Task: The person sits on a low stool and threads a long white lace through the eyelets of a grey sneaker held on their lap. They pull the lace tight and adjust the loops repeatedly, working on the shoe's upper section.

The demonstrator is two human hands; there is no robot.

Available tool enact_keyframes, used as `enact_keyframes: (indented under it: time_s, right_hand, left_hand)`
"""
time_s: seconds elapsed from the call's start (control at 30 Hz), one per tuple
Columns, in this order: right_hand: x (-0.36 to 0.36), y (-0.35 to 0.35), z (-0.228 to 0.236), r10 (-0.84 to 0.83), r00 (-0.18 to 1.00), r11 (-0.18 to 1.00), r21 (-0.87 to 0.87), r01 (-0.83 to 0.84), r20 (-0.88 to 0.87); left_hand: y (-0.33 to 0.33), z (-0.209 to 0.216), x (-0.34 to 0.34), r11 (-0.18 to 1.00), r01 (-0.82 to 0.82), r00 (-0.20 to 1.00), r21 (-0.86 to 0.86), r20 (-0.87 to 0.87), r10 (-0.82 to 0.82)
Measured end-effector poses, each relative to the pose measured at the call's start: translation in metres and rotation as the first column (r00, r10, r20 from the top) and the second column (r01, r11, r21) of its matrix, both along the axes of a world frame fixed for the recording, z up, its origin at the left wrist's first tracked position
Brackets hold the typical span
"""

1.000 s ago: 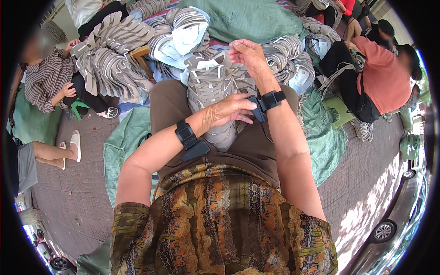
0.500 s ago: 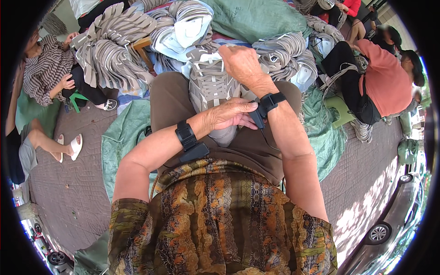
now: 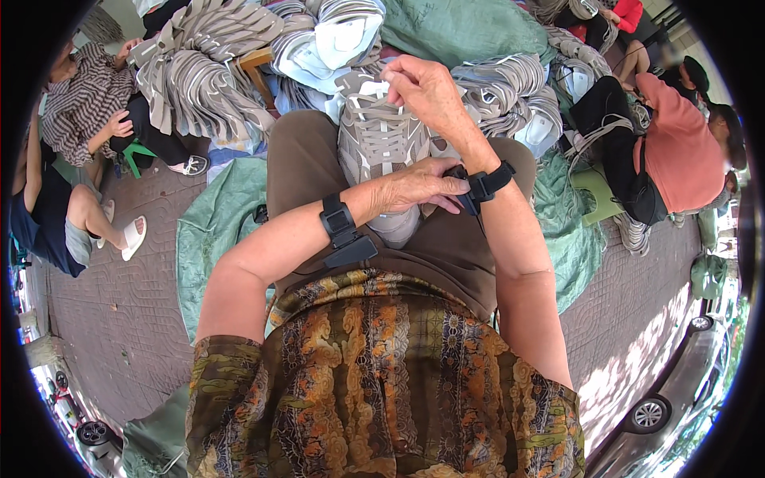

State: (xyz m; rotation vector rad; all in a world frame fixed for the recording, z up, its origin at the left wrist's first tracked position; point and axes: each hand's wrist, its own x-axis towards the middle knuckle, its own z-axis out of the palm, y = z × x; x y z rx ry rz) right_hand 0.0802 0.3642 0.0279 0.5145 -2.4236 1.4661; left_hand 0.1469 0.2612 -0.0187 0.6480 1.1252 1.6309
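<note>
A grey shoe upper (image 3: 382, 139) with laces criss-crossed over a pale tongue stands between my knees, its toe end toward me. My left hand (image 3: 418, 185) reaches across it, closed around the small black device (image 3: 466, 187) strapped to my right wrist, thumb on top. Above the upper's far end, my right hand (image 3: 426, 92) is raised with fingers bent together in a pinch. Something small and pale shows at its fingertips, too small to name. Another black device (image 3: 344, 235) is strapped to my left wrist.
Stacks of grey shoe parts (image 3: 195, 84) lie ahead on the left, with more stacked pieces (image 3: 502, 92) ahead on the right. A green sheet (image 3: 454, 28) lies beyond. People sit on both sides, including one in a pink top (image 3: 677, 151). A car (image 3: 677, 390) stands at lower right.
My right hand has lifted slightly, its fingers now more visible above the upper. My left hand stays at the right-wrist device. The whole view has shifted a little.
</note>
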Motion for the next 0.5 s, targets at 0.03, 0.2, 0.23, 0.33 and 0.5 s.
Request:
enact_keyframes:
  time_s: [0.03,0.2,0.23,0.33,0.5]
  right_hand:
    - [0.001,-0.001,0.003,0.047,0.997,0.995,-0.093,-0.041,0.068]
    - [0.004,0.003,0.005,0.142,0.970,0.951,-0.299,-0.079,0.198]
    - [0.006,0.002,0.003,0.145,0.973,0.953,-0.292,-0.087,0.182]
    - [0.007,0.004,-0.002,0.146,0.976,0.958,-0.269,-0.099,0.160]
    - [0.012,0.020,-0.005,0.066,0.960,0.993,-0.113,-0.036,0.274]
  left_hand:
    - [0.000,0.001,0.001,0.999,-0.036,0.999,0.023,-0.017,0.036]
    - [0.000,0.001,-0.001,0.999,-0.020,0.994,-0.044,-0.105,0.015]
    - [-0.002,0.002,-0.001,0.998,-0.009,0.994,-0.061,-0.113,0.002]
    - [-0.008,0.014,-0.003,0.986,0.057,0.961,-0.158,-0.258,-0.097]
    - [-0.057,0.020,-0.034,0.968,-0.161,0.902,-0.191,-0.427,0.066]
